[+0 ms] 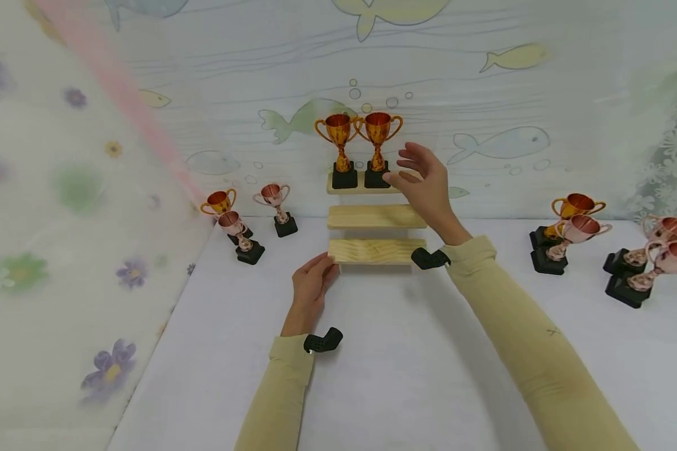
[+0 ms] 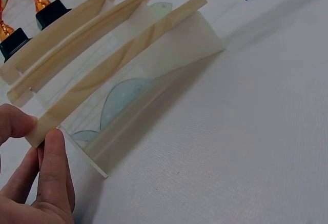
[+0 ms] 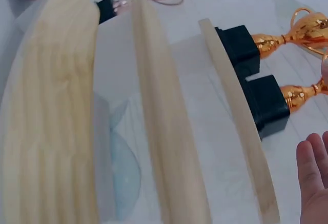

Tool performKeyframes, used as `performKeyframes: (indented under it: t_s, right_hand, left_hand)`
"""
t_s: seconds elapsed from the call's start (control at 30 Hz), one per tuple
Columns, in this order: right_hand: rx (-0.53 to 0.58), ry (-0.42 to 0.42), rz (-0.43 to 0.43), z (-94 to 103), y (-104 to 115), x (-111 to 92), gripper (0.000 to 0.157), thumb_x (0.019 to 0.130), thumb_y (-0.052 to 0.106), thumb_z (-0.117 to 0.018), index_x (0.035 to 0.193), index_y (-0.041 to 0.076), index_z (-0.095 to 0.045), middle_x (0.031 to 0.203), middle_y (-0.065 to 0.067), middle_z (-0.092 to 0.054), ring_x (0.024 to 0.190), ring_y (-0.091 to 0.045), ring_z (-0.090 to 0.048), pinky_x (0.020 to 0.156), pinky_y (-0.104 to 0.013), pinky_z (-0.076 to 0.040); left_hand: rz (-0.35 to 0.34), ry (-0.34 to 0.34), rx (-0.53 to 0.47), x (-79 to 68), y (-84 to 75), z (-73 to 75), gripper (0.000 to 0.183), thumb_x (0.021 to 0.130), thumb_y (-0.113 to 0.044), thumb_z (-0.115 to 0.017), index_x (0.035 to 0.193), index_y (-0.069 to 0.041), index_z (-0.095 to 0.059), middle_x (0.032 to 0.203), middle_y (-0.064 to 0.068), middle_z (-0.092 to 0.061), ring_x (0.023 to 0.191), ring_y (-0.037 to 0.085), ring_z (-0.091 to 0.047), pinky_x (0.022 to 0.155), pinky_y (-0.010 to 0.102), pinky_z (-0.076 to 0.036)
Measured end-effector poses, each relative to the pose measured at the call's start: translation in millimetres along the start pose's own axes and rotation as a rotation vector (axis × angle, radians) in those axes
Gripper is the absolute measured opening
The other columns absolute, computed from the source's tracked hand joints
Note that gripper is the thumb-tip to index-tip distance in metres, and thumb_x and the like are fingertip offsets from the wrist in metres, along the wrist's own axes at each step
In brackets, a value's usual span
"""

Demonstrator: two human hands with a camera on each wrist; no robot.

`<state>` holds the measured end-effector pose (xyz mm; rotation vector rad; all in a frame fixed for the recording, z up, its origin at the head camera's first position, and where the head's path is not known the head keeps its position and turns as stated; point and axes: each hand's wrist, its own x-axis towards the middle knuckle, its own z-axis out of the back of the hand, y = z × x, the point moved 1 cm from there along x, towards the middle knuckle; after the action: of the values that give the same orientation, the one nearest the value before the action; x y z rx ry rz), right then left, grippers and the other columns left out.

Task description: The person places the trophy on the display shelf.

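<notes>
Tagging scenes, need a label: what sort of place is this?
Probably a staged tabletop setup: white table, stepped wooden shelf holding gold trophies, fish-print backdrop behind.

Two gold trophies (image 1: 378, 134) block my right hand (image 1: 425, 188) from passing left along the top shelf (image 1: 360, 183). I have room rightward, up to the pink and gold cups (image 1: 582, 229), and towards me over the table (image 1: 372, 376).

Display stand (image 1: 377, 216), three pale wooden steps on thin whitish side panels. Upright; left end of lowest step pinched by left hand (image 1: 311, 285).
Left gold trophy (image 1: 340, 139), right gold trophy (image 1: 377, 139): two-handled cups, black bases, upright side by side on top step.
</notes>
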<state>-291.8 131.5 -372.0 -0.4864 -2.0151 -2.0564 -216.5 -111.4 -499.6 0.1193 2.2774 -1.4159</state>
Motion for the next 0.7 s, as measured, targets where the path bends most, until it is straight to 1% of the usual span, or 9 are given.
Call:
performKeyframes:
  t_s: [0.1,0.27,0.33,0.43,0.47,0.57,0.63,0.7]
  right_hand:
    - [-0.039,0.008,0.016,15.4,0.1,-13.5,0.066,0.088,0.002,-0.076,0.147,0.001,-0.046,0.14,-0.022,-0.055,0.124,-0.032,-0.057,0.109,-0.04,-0.051]
    - [-0.086,-0.027,0.081,45.4,5.8,-34.8,0.066,0.088,-0.003,-0.075,0.147,-0.001,-0.045,0.138,-0.023,-0.056,0.119,-0.024,-0.06,0.105,-0.031,-0.053]
    - [-0.092,-0.049,0.11,58.3,7.7,-43.4,0.067,0.086,-0.007,-0.075,0.147,0.002,-0.047,0.135,-0.016,-0.059,0.118,-0.021,-0.061,0.104,-0.028,-0.053]
    - [-0.106,-0.063,0.15,77.8,9.6,-55.6,0.074,0.082,-0.014,-0.076,0.147,0.006,-0.048,0.134,-0.007,-0.061,0.12,-0.018,-0.06,0.106,-0.025,-0.051]
    - [-0.126,-0.064,0.161,84.4,9.9,-59.4,0.077,0.08,-0.015,-0.077,0.147,0.008,-0.049,0.134,-0.005,-0.061,0.12,-0.016,-0.06,0.106,-0.025,-0.05]
    - [-0.217,-0.069,0.196,104.0,12.4,-69.5,0.084,0.075,-0.018,-0.08,0.148,0.009,-0.048,0.137,-0.009,-0.059,0.125,-0.015,-0.056,0.11,-0.026,-0.047]
    - [-0.302,-0.095,0.208,117.4,15.6,-75.7,0.087,0.073,-0.017,-0.082,0.149,0.01,-0.048,0.138,-0.01,-0.058,0.127,-0.014,-0.055,0.113,-0.026,-0.045]
    - [-0.359,-0.133,0.223,131.0,19.3,-81.9,0.088,0.071,-0.018,-0.083,0.148,0.01,-0.049,0.138,-0.005,-0.058,0.129,-0.013,-0.053,0.116,-0.028,-0.043]
  left_hand:
    - [0.004,0.003,0.003,0.8,0.6,-0.6,0.037,0.093,-0.003,-0.07,0.129,0.005,-0.064,0.124,0.017,-0.064,0.1,0.016,-0.068,0.088,0.023,-0.06]
    - [0.005,0.0,-0.01,1.8,1.1,-1.3,0.038,0.093,-0.002,-0.07,0.129,0.006,-0.063,0.123,0.017,-0.064,0.099,0.016,-0.068,0.088,0.024,-0.06]
    - [0.005,-0.005,-0.016,2.2,0.8,-0.9,0.038,0.093,-0.001,-0.07,0.129,0.006,-0.063,0.122,0.017,-0.064,0.098,0.016,-0.068,0.088,0.024,-0.06]
    - [0.005,-0.012,-0.023,2.5,0.4,0.1,0.038,0.093,-0.001,-0.07,0.129,0.007,-0.063,0.121,0.017,-0.064,0.097,0.016,-0.068,0.087,0.024,-0.061]
    - [0.005,-0.013,-0.024,2.5,0.1,0.3,0.038,0.093,-0.001,-0.069,0.13,0.007,-0.062,0.12,0.017,-0.064,0.097,0.015,-0.068,0.087,0.023,-0.061]
    - [0.003,-0.013,-0.031,2.3,-0.3,-0.2,0.038,0.093,0.0,-0.069,0.13,0.007,-0.062,0.119,0.017,-0.064,0.096,0.015,-0.069,0.087,0.023,-0.061]
    - [-0.002,-0.011,-0.034,2.0,-0.2,-1.0,0.038,0.093,0.0,-0.069,0.13,0.008,-0.062,0.118,0.017,-0.064,0.095,0.015,-0.069,0.087,0.023,-0.061]
    - [-0.005,-0.011,-0.035,1.6,0.5,-1.5,0.038,0.093,0.001,-0.068,0.129,0.008,-0.062,0.118,0.017,-0.064,0.094,0.015,-0.069,0.086,0.023,-0.061]
